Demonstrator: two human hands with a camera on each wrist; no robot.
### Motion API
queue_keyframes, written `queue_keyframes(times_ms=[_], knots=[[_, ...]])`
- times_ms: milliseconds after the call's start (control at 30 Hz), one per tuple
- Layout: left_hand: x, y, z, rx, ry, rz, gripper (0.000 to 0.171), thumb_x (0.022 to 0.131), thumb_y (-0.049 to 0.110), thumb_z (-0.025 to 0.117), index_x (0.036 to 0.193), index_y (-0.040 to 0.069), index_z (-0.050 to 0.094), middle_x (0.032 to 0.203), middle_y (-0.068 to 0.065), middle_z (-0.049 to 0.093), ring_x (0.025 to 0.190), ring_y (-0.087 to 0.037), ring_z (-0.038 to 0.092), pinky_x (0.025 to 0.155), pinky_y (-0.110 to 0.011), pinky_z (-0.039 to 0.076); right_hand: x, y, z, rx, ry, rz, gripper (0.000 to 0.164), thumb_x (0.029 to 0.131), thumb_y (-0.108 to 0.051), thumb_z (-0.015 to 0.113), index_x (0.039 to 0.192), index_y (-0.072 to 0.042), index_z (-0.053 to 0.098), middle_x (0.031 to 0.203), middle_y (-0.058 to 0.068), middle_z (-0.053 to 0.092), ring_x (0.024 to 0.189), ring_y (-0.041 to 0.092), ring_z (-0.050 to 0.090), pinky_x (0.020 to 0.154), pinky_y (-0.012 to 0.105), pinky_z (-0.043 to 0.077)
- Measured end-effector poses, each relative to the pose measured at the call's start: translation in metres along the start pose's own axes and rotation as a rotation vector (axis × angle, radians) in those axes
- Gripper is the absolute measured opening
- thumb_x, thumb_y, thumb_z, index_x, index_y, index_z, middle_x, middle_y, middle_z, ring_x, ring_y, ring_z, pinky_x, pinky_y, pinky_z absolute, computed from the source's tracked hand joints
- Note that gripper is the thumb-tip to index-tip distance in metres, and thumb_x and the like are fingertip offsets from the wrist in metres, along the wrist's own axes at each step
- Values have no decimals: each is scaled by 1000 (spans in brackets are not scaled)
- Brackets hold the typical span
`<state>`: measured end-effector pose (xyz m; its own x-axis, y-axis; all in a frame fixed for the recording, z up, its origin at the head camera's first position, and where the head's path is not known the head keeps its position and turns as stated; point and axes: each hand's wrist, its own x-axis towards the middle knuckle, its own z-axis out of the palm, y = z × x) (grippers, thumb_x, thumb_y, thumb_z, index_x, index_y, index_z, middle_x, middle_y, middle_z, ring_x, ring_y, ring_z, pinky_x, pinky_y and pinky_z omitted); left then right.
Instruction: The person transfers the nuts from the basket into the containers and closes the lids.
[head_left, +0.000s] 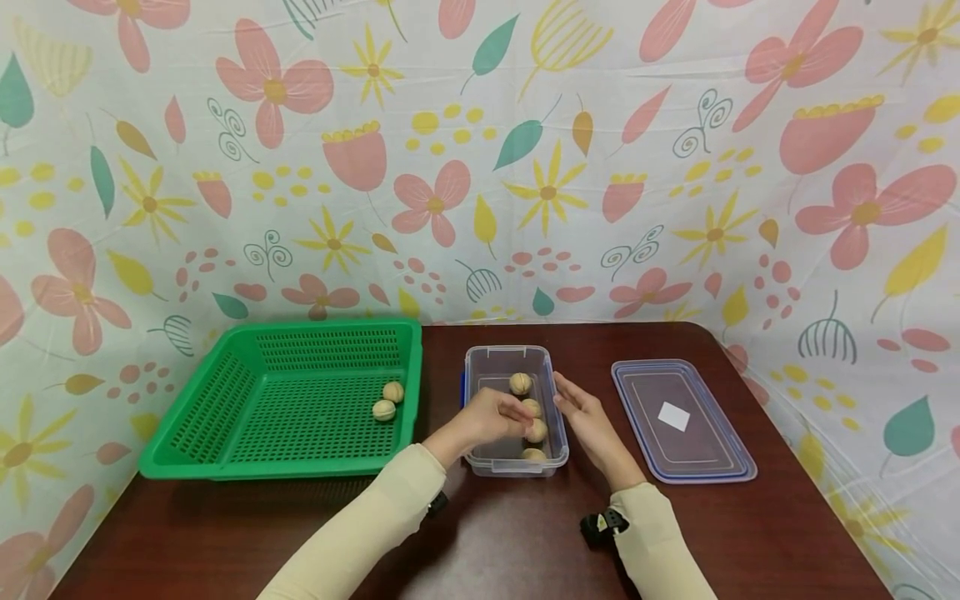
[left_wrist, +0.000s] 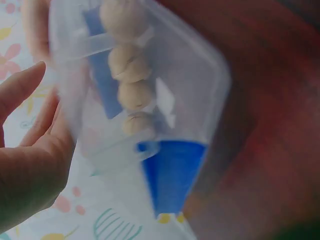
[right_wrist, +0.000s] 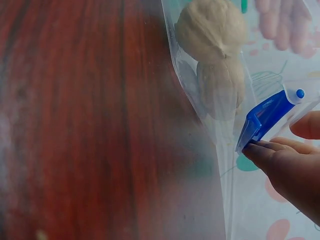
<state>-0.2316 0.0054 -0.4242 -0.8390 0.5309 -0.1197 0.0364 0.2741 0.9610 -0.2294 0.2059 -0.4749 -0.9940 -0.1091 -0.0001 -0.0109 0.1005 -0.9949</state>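
A clear plastic container (head_left: pixel 517 468) with blue side latches holds several walnuts (head_left: pixel 521 383) in a row along its right side. My left hand (head_left: pixel 487 418) reaches over its left wall, with its fingers above the walnuts. The left wrist view shows that hand (left_wrist: pixel 37 155) with thumb and fingers apart and nothing between them. My right hand (head_left: pixel 596 429) is at the container's right wall, fingers nearly straight. In the right wrist view, its fingertips (right_wrist: pixel 260 150) touch the blue latch (right_wrist: pixel 267 117), which is flipped outward. The left fingers partly cover the middle walnuts.
A green perforated basket (head_left: pixel 281 469) stands to the left, with two walnuts (head_left: pixel 384 410) near its right wall. The clear lid (head_left: pixel 690 446) with a blue seal and a white label lies on the dark wooden table (head_left: pixel 517 533) to the right. Behind hangs a floral cloth (head_left: pixel 480 167).
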Motion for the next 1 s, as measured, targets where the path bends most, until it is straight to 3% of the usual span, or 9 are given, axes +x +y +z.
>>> queue_keyframes(times_ms=[233,400,567,767,1000], knots=[[-8,31,-20,36,-27,44,26,88,4,69,113,-4,69,106,-19,70,95,-20,68,81,-32,55,0,-1,1,10,-1,-3,50,103,-5,40,150,4,25,154,22,25,143,31,22,116,46,18],[-16,56,-43,73,10,66,26,87,7,71,112,1,70,104,-13,71,94,-17,68,83,-31,55,0,-1,1,2,2,2,51,103,-4,40,150,3,24,155,21,25,144,31,21,116,46,18],[-23,72,-72,115,64,44,28,88,12,72,115,5,70,106,-7,71,97,-17,67,88,-33,53,-1,-1,1,-5,4,-1,50,103,-4,40,150,3,24,155,21,24,144,31,21,116,45,19],[-28,77,-109,125,121,15,32,90,15,70,121,7,67,112,-11,69,104,-22,65,93,-39,51,-1,-1,0,-6,0,-1,50,103,-4,40,151,3,24,155,20,24,144,31,21,116,46,19],[-35,66,-146,94,183,-22,36,93,17,67,127,7,63,124,-14,63,111,-27,61,98,-41,47,-1,-1,0,-9,-1,8,51,103,-5,40,151,2,24,155,20,23,144,32,20,116,46,18]])
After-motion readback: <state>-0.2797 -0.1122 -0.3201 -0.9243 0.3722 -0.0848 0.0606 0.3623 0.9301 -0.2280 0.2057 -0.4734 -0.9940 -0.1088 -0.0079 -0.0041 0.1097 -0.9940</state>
